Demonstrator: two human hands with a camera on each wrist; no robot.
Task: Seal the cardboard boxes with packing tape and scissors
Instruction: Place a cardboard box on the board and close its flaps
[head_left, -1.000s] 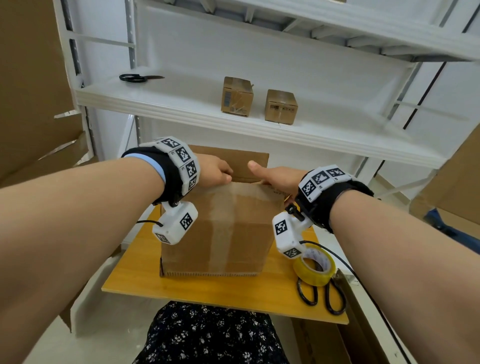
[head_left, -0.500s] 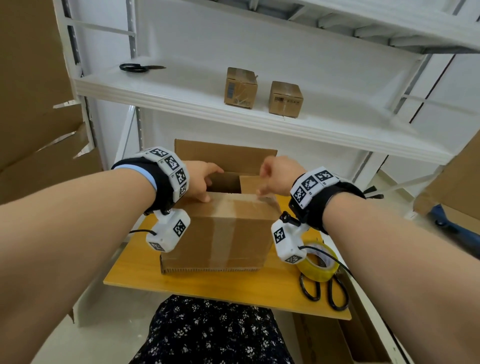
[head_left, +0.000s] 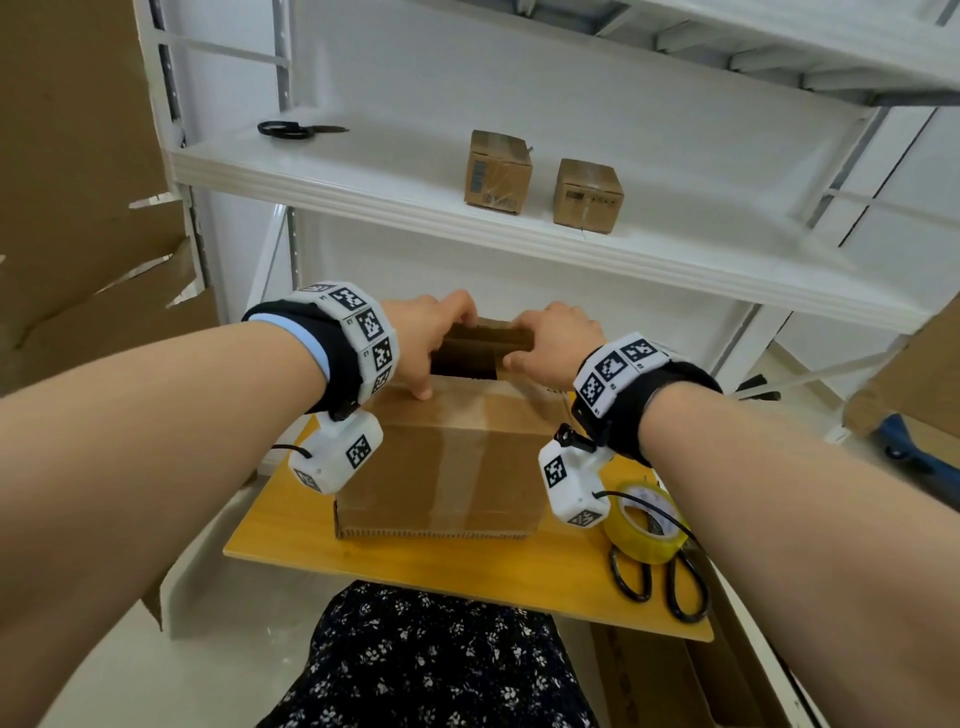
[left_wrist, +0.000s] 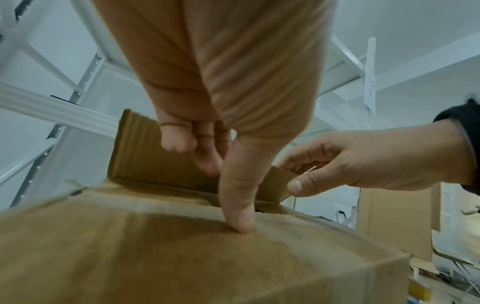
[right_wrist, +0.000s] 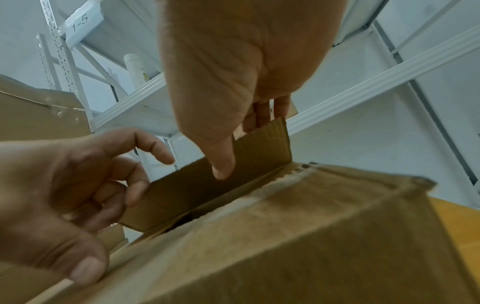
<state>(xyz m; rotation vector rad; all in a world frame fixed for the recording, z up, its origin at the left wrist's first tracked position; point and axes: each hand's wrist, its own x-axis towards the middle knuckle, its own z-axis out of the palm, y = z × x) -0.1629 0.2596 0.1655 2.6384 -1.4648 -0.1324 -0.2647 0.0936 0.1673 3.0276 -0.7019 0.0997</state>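
We have the cardboard box (head_left: 441, 467) on the wooden board (head_left: 415, 561); our left hand (head_left: 426, 338) and right hand (head_left: 556, 343) both curl round its far flap (head_left: 488, 338), left thumb pressing the near flap; tape roll (head_left: 647, 519) and scissors (head_left: 660, 582) lie right of it

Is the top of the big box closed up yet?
Not yet. The far flap of the cardboard box stands partly up, held by the left hand and right hand, with a dark gap beneath it.

Both hands now pull the far flap (head_left: 488, 340) toward the near flap; the left hand (head_left: 426, 343) thumb presses the box (head_left: 441, 467) top.
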